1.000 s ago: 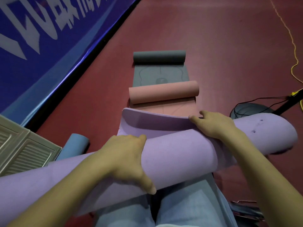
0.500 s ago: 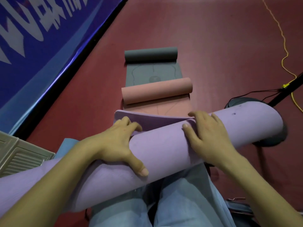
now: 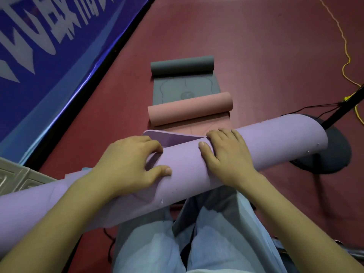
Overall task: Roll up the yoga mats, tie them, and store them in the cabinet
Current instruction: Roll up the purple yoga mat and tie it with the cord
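A long lilac foam yoga mat [image 3: 266, 146], rolled into a loose tube, is held across the lap, its right end raised near a dark round stand base [image 3: 334, 150] and its left end running out of view at the near left. The left hand [image 3: 126, 164] is curled over the roll, fingers tucked over the loose flap at the far side and thumb pressed on the near face; the right hand [image 3: 226, 154] is laid on top with fingers slightly spread and bent over the far edge. The roll appears slack and skewed, with the free flap lifted between the hands, so it is judged that the foam may spring open if either grip is eased before a tie is fitted. No tie is seen. A telescoped, uneven roll may also result. On the red floor [image 3: 256, 46], a partly rolled salmon-pink mat [image 3: 189, 109] and a partly rolled grey mat [image 3: 181, 65] lie farther off, not yet finished.
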Motion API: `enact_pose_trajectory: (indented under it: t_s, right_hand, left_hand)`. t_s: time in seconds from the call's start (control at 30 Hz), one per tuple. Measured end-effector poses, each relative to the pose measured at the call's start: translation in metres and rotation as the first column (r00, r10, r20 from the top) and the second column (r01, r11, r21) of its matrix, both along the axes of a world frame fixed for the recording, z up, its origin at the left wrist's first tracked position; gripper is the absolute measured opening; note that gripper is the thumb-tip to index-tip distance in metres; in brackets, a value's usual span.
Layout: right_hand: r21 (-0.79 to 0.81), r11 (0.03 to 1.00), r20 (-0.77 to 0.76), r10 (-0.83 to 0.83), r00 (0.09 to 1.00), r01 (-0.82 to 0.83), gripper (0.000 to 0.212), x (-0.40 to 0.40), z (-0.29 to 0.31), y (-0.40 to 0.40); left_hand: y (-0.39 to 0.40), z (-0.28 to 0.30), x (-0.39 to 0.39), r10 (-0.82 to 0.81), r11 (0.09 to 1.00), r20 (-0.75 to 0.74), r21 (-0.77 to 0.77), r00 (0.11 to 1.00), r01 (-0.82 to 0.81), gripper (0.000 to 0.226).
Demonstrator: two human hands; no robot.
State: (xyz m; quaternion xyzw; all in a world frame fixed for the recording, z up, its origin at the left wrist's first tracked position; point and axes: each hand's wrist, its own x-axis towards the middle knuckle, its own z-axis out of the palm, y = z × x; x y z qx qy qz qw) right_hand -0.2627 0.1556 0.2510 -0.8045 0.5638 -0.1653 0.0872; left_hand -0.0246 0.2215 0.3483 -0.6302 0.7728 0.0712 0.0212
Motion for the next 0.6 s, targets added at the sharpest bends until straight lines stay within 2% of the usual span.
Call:
enact_pose_trajectory:
  t_s: [0.07,0.1,0.17,0.2,0.23,0.33,0.43,0.53,0.6]
  right_hand:
    - [0.029,1.000,-0.011,-0.009,1.000,0.009,0.050,0.005,0.000,-0.009]
    - [0.035,0.999,-0.018,-0.006,1.000,0.006,0.050,0.007,0.000,-0.012]
    - [0.036,0.999,-0.024,0.005,1.000,-0.004,0.051,0.009,-0.001,-0.015]
    - [0.036,0.999,-0.019,0.009,1.000,-0.009,0.051,0.009,-0.001,-0.016]
    - [0.041,0.999,-0.015,0.012,1.000,-0.012,0.052,0.009,-0.001,-0.017]
    - [0.033,0.999,-0.033,0.033,0.999,-0.032,0.051,0.007,0.001,-0.020]
    - [0.028,0.998,-0.041,0.049,0.998,-0.048,0.054,-0.001,0.003,-0.016]
    - [0.075,0.995,-0.061,0.069,0.996,-0.064,0.060,-0.013,0.016,-0.005]
    - [0.163,0.983,-0.165,0.107,0.980,-0.080,0.064,-0.020,0.033,0.004]
  left_hand:
    - [0.010,0.009,-0.012,-0.014,0.999,0.182,0.049,0.983,0.005,0.081]
    - [0.015,0.010,-0.017,-0.023,0.994,0.246,0.108,0.969,-0.004,0.098]
    - [0.025,0.006,-0.028,-0.013,0.970,0.320,0.235,0.947,-0.066,0.149]
    - [0.028,0.002,-0.032,0.003,0.959,0.352,0.264,0.936,-0.102,0.163]
    - [0.030,-0.003,-0.034,0.023,0.957,0.376,0.261,0.926,-0.130,0.168]
    - [0.030,-0.014,-0.034,0.041,0.983,0.411,0.147,0.911,-0.111,0.157]
    - [0.031,-0.016,-0.034,-0.043,0.998,0.433,0.051,0.901,0.023,0.124]
    - [0.034,-0.005,-0.036,-0.110,0.994,0.412,0.070,0.904,0.089,0.098]
    - [0.038,0.002,-0.037,-0.138,0.984,0.335,0.151,0.932,0.092,0.089]
